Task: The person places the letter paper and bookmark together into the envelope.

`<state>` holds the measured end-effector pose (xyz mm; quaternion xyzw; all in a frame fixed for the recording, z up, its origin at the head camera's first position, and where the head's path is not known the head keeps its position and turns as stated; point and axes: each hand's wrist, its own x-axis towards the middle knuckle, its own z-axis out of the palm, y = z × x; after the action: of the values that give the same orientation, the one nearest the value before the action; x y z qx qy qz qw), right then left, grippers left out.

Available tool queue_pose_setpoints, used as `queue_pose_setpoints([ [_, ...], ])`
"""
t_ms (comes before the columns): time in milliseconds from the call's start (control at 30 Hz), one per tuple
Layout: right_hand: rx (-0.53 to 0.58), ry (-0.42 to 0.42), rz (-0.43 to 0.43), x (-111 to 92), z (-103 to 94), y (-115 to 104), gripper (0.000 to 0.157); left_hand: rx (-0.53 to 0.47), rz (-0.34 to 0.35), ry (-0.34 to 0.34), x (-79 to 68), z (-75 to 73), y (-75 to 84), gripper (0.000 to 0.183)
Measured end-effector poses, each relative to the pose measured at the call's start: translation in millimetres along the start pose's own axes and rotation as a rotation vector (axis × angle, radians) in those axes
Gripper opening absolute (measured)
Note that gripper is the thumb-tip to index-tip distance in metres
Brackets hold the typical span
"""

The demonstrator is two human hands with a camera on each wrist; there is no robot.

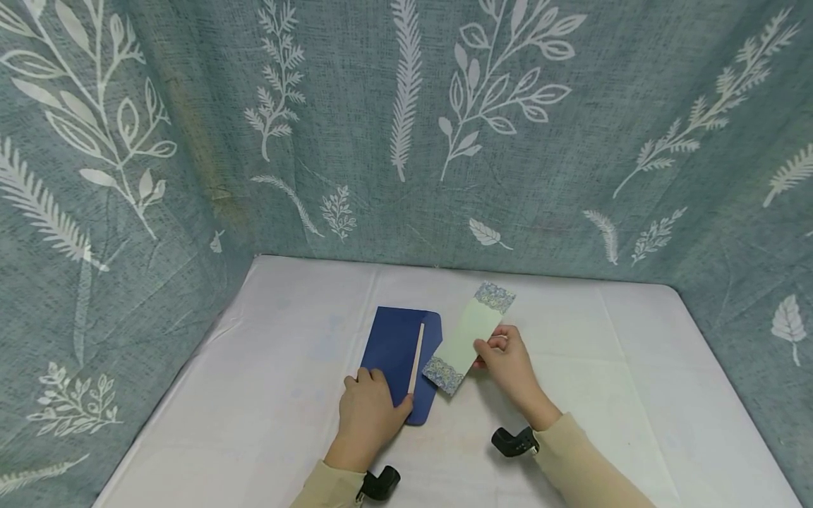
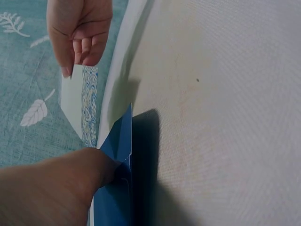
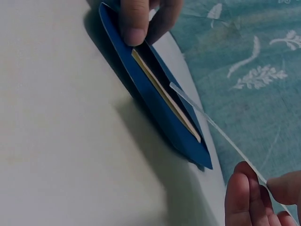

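Observation:
A dark blue envelope [image 1: 392,346] is raised a little off the table, its flap [image 1: 432,353] folded out to the right. My left hand [image 1: 368,413] grips its near end, with the thumb at the mouth. Cream paper [image 3: 165,94] shows as a narrow strip inside that mouth. My right hand [image 1: 508,363] pinches a pale green card [image 1: 468,331] by its long right edge; blue floral bands cross both ends. The card is held tilted, its lower end over the flap in the head view. In the right wrist view the card appears edge-on, close to the envelope's mouth.
A white cloth covers the table [image 1: 267,367]. Teal curtains [image 1: 356,127] with white leaf prints rise behind it and at both sides. Each wrist wears a small black camera, one by the left sleeve [image 1: 330,487], one by the right sleeve [image 1: 584,458].

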<state>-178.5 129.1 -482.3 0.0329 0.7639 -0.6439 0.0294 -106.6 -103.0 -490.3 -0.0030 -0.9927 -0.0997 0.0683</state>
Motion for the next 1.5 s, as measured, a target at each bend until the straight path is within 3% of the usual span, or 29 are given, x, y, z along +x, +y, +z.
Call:
queue_pose_setpoints([
  [500,0.024,-0.033,0.000,-1,15.9,4,0.035,-0.002,0.008,0.027,-0.4,0.4,-0.4,0.078],
  [833,-0.099,-0.043,-0.040,-2,24.0,12,0.037,-0.009,0.002,0.037,0.2,0.1,0.2,0.078],
  [1167,-0.138,-0.064,-0.037,-5,32.6,14,0.047,-0.008,-0.002,0.002,0.3,-0.5,0.5,0.080],
  [1500,-0.157,-0.124,-0.079,-11,40.7,17,0.059,0.006,0.007,0.018,1.8,0.7,-0.8,0.082],
])
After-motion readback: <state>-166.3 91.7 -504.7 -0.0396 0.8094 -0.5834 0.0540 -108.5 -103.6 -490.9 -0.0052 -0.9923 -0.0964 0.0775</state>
